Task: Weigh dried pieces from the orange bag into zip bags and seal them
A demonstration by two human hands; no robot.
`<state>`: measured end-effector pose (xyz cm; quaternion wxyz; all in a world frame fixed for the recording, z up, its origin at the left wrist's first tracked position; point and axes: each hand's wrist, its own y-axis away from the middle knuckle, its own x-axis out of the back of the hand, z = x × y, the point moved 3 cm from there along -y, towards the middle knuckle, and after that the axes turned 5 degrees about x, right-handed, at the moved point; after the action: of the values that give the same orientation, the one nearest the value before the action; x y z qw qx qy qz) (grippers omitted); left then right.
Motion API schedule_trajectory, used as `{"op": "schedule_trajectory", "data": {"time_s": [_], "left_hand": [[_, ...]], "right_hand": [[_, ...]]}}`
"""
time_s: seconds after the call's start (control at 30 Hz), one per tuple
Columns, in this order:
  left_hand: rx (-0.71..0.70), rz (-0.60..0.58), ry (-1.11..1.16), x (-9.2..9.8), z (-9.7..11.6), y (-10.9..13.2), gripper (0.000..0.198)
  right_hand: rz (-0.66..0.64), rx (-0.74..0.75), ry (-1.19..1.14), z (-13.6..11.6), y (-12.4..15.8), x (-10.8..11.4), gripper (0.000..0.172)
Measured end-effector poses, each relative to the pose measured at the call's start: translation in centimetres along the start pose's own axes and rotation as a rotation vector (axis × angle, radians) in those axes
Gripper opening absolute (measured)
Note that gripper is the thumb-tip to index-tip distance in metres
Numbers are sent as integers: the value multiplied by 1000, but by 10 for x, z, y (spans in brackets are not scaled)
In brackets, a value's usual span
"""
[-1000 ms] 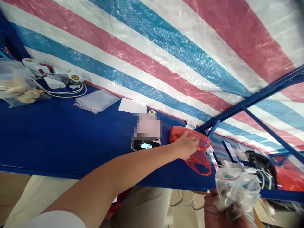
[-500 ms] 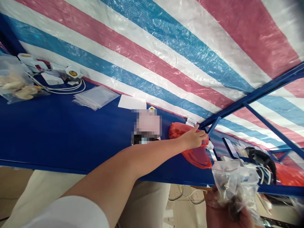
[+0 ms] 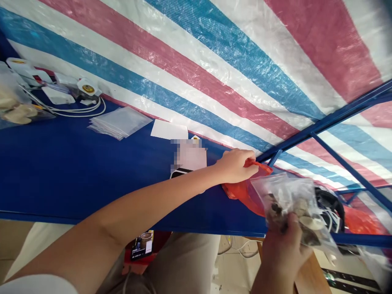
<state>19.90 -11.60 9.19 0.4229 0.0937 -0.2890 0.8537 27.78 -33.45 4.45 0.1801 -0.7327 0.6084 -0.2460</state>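
My left hand (image 3: pixel 236 165) is closed on the rim of a red plastic bag (image 3: pixel 240 190) near the right end of the blue table. The bag's edge is pulled up in its fingers. Close by on the right, my right hand (image 3: pixel 283 241) grips clear zip bags (image 3: pixel 284 192) that hold pale and dark dried pieces. The zip bags overlap the right side of the red bag, and what is inside the red bag is hidden. A partly blurred pink item (image 3: pixel 191 155) lies left of my left hand, beside a dark device partly under my forearm.
Flat clear zip bags (image 3: pixel 121 122) and a white paper (image 3: pixel 169 130) lie along the back of the blue table (image 3: pixel 61 163). At far left sit white devices, a looped cable (image 3: pixel 92 112) and a filled bag (image 3: pixel 20 110). A blue frame bar (image 3: pixel 330 114) crosses at right.
My left hand has shifted a little left and now grips the red bag's rim. My right hand has risen with the zip bags and brought them up to the red bag.
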Motion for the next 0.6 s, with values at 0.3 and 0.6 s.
{"op": "schedule_trajectory", "data": {"time_s": [0.3, 0.6], "left_hand": [[-138, -241, 538, 6, 6, 9, 25], [-211, -378, 319, 13, 2, 6, 51]], "right_hand": [[166, 36, 114, -4, 6, 10, 60], [202, 151, 249, -5, 26, 27, 61]]}}
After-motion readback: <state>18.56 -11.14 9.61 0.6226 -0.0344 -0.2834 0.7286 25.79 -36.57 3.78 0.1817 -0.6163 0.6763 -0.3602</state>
